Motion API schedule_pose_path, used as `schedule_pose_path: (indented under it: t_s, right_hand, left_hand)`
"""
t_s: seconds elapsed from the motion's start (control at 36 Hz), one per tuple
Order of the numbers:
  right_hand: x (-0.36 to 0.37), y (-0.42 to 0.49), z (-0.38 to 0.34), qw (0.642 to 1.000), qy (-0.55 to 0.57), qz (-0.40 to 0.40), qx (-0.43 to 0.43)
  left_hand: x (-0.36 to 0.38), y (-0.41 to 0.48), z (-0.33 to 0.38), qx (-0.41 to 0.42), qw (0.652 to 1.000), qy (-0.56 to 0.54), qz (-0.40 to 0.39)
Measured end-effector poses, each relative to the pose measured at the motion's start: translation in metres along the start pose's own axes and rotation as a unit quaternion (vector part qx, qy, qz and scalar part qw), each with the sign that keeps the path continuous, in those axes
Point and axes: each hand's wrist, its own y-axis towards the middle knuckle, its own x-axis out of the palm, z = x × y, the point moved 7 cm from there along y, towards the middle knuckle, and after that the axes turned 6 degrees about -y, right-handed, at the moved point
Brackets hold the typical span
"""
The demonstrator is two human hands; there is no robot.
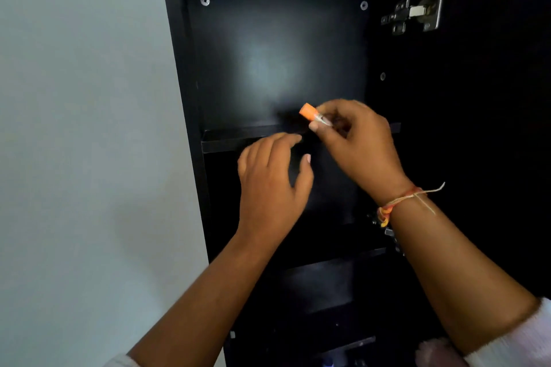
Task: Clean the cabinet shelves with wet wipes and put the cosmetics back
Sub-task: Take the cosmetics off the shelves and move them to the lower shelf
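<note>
**Orange-capped cosmetic held at the upper shelf of a black cabinet**

Head view: A person is standing at an open black cabinet (277, 48), both bare forearms reaching up into it. The right hand (357, 143) is pinching a small cosmetic tube (311, 113) between thumb and curled fingers (331, 106). The tube's orange cap is pointing up and to the left, and its clear body is mostly hidden inside the grip. The tube is hanging tilted just above the upper shelf (232, 138), in front of the cabinet's dark back panel. Whether it is touching the shelf cannot be told.

The left hand (268, 179) is holding nothing. Its fingers are lying loose and slightly spread, with the thumb sticking out toward the right hand. Its fingertips are crossing the front edge of the upper shelf, though contact cannot be told. The two hands are sitting close together without touching.

An orange and yellow thread bracelet (396, 202) is circling the right wrist, one loose end trailing outward. A white sleeve (524, 334) is showing at the right forearm's lower end.

A metal hinge (417, 9) is gleaming on the cabinet's right side wall. Two screws (204, 0) are showing near the top of the back panel. A lower shelf (334, 259) is lying in shadow beneath the hands. A pale wall (74, 128) is filling the left side.
</note>
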Motion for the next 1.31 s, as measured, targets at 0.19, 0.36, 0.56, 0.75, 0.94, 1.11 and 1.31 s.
schedule_pose_path:
  t_s: [0.19, 0.36, 0.56, 0.75, 0.94, 1.11, 1.31]
  right_hand:
    - [0.021, -0.102, 0.016, 0.973, 0.203, -0.023, 0.106]
    - [0.073, -0.217, 0.059, 0.936, 0.233, -0.121, 0.234]
    - [0.121, -0.357, 0.108, 0.867, 0.192, -0.240, 0.393]
    - [0.149, -0.465, 0.150, 0.808, 0.056, -0.358, 0.464]
    - [0.176, -0.538, 0.183, 0.756, -0.033, -0.452, 0.471]
    - [0.210, -0.579, 0.208, 0.712, -0.020, -0.474, 0.518]
    - [0.266, -0.632, 0.231, 0.684, 0.066, -0.499, 0.528]
  left_hand:
    - [0.004, -0.071, -0.001, -0.091, 0.989, -0.102, -0.058]
    - [0.016, -0.172, -0.021, -0.171, 0.963, -0.119, -0.170]
    - [0.019, -0.311, -0.061, -0.276, 0.907, -0.068, -0.309]
    - [-0.003, -0.426, -0.085, -0.488, 0.804, -0.025, -0.339]
    - [-0.012, -0.511, -0.085, -0.586, 0.715, 0.006, -0.382]
    - [-0.006, -0.554, -0.085, -0.602, 0.679, 0.023, -0.420]
    - [0.002, -0.583, -0.102, -0.606, 0.673, 0.057, -0.422]
